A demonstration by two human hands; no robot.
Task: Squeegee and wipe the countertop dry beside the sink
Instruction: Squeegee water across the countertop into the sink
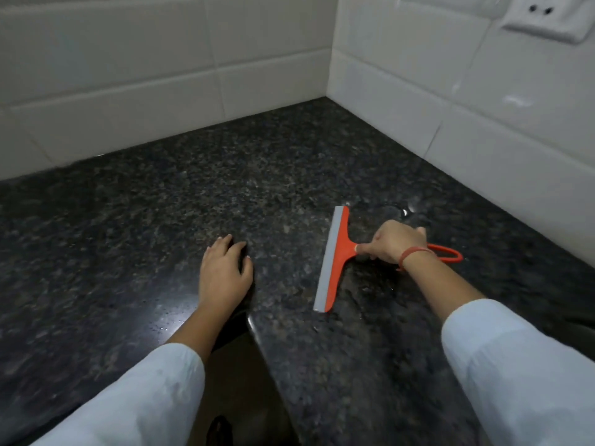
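The dark speckled stone surface (128, 236) fills most of the frame and runs into a corner at upper centre, where white wall tiles (128, 59) meet; a white socket (544, 17) sits on the wall at the top right. The orange squeegee (339, 249) lies right of centre, its grey blade (330, 262) running from upper right to lower left and looking to be down on the stone. The right hand (392, 241) comes in from the lower right and grips the handle just behind the head, fingers (367, 249) curled round it with the thumb pressed along the stem; the looped end of the handle (450, 254) sticks out past the wrist towards the right edge. A red band (413, 254) circles that wrist. The left hand (223, 272) rests palm down on the stone at centre, well apart from the squeegee, its fingers (225, 241) loosely spread, slightly bent and holding nothing. Both forearms wear pale sleeves (515, 365) pushed up from the wrists. A small shiny patch of water (406, 211) shows just above the right hand, and fine droplets catch the light near the left forearm. At bottom centre, a dark gap (235, 365) cuts into the front of the stone, with its rounded edge beside the left forearm.
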